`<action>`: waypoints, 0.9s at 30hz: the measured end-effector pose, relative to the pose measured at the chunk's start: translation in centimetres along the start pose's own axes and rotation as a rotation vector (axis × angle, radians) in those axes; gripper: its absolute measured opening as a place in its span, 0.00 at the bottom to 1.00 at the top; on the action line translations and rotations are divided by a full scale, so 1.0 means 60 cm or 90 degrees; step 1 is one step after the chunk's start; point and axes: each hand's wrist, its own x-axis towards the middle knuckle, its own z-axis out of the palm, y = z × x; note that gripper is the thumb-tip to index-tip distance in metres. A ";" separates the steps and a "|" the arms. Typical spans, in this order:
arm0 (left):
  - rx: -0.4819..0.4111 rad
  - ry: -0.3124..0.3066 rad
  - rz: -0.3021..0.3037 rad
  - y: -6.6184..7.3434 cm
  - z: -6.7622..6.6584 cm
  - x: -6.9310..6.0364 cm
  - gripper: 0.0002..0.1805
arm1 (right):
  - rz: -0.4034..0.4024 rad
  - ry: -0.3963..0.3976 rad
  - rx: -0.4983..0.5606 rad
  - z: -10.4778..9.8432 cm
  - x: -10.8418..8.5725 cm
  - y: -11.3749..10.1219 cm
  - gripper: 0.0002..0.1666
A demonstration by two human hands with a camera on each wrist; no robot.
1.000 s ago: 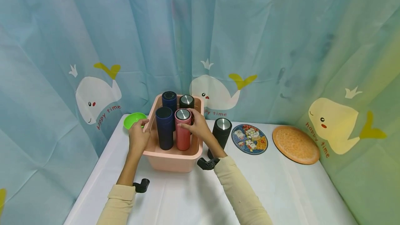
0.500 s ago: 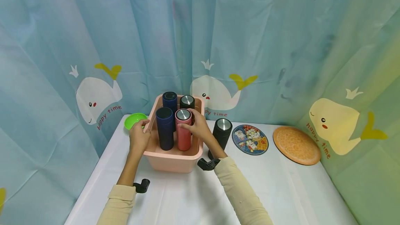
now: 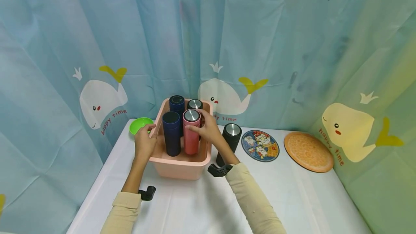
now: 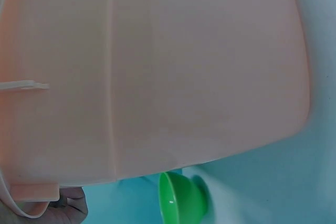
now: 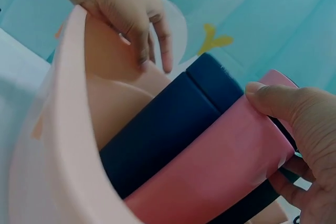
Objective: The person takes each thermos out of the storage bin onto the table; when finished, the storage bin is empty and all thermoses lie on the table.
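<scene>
A pink thermos bottle (image 3: 191,136) stands in a pink plastic basin (image 3: 177,170), its silver lid facing up. My right hand (image 3: 209,127) holds it near the top, thumb on one side and fingers on the other, as the right wrist view shows on the pink bottle (image 5: 215,166). The basin's left rim is gripped by my left hand (image 3: 144,143), whose fingers (image 5: 140,43) reach over inside. To the left of the pink bottle is a navy thermos (image 3: 171,136). Behind are another navy thermos (image 3: 177,105) and a black one with a silver lid (image 3: 195,104).
Outside the basin, a black thermos (image 3: 231,134) stands right beside my right forearm. A green bowl (image 3: 139,125) is behind my left hand. Further right lie a round patterned mat (image 3: 260,145) and an orange-brown round mat (image 3: 308,151). A whale-print curtain (image 3: 169,46) hangs behind the table.
My right hand has raised the pink thermos slightly within the basin. My left hand keeps its place on the rim, and the other bottles have not moved.
</scene>
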 end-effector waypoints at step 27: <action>0.006 0.000 0.004 0.000 0.001 -0.002 0.22 | -0.106 0.067 0.011 -0.056 -0.007 -0.097 0.38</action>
